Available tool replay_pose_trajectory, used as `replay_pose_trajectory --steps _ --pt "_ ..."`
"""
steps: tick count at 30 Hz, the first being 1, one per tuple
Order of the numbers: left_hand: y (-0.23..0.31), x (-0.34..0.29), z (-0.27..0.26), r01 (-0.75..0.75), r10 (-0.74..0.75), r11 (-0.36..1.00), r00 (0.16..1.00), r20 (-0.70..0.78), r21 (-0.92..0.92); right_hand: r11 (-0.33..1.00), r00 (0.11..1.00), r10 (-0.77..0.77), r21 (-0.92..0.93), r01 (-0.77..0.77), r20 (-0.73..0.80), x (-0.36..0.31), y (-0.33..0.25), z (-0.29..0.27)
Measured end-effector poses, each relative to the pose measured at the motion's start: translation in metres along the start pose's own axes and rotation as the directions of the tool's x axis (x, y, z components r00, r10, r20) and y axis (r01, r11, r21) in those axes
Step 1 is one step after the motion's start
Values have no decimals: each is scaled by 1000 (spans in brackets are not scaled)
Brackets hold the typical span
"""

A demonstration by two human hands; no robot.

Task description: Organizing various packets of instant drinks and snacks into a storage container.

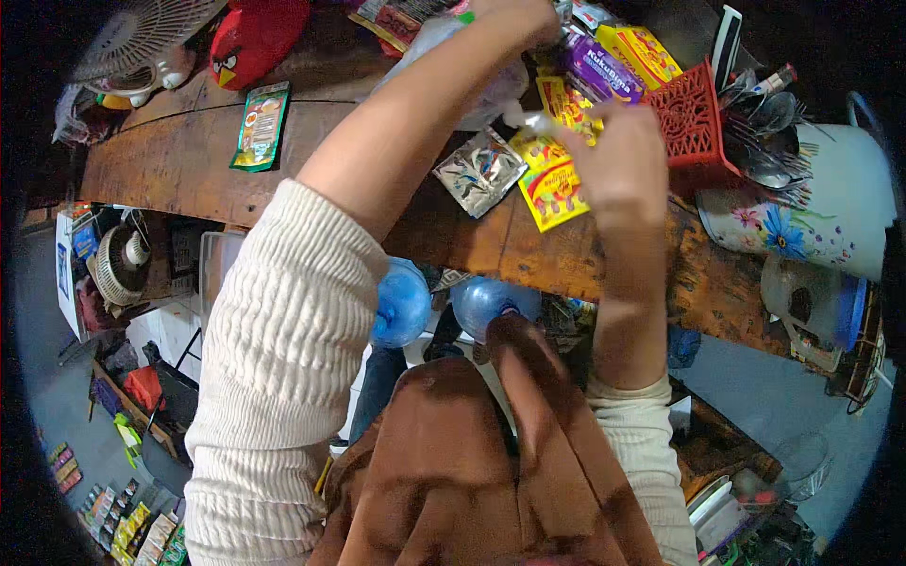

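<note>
A worn wooden table (189, 170) spans the upper part of the view, beyond the brown cloth (439, 424) of the person's clothing. At its right side sits a white flowered container (830, 203), just beside a red openwork basket (681, 118) with cutlery (774, 118) near its outer side. A clear plastic bag (500, 90) lies at the middle of the table, partly hidden by the left forearm. The right hand (625, 165) is over the right edge of the yellow sachets (555, 189), near the basket; the left hand (524, 17) is at the upper edge, beyond the bag. With the right one blurred and the left one's fingertips out of sight, I cannot tell whether the fingers of either are grasping or released. The yellow sachets lie between the basket and a silver sachet (481, 173), and a purple packet (602, 71) lies farther back. A green sachet (260, 127) rests well apart on the left, near a red bird-faced object (253, 47).
</note>
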State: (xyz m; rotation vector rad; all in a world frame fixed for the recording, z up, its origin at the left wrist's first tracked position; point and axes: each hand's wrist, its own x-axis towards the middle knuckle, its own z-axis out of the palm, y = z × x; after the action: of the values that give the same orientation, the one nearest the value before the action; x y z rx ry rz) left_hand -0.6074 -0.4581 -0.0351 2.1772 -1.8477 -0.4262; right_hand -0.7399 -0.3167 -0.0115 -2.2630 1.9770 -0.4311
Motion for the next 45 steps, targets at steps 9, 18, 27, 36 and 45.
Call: replay_pose_trajectory --steps 9,18,27,36,45 --pt "-55 -12 -23 -236 -18 823 898 -439 -517 982 962 -86 -138 125 258 191 11 34" --pt "-97 -103 -58 198 -45 -150 977 207 -969 946 883 -324 -106 306 -339 199 27 41" --pt "-113 -146 -49 116 156 -162 984 91 -980 990 931 99 62 -129 351 214 67 3" --pt "-128 -171 -52 133 105 -192 988 114 -972 940 942 -325 143 311 88 206 22 9" --pt "-91 -116 -59 -182 214 471 973 -88 -863 920 883 -261 -177 351 391 202 32 25"
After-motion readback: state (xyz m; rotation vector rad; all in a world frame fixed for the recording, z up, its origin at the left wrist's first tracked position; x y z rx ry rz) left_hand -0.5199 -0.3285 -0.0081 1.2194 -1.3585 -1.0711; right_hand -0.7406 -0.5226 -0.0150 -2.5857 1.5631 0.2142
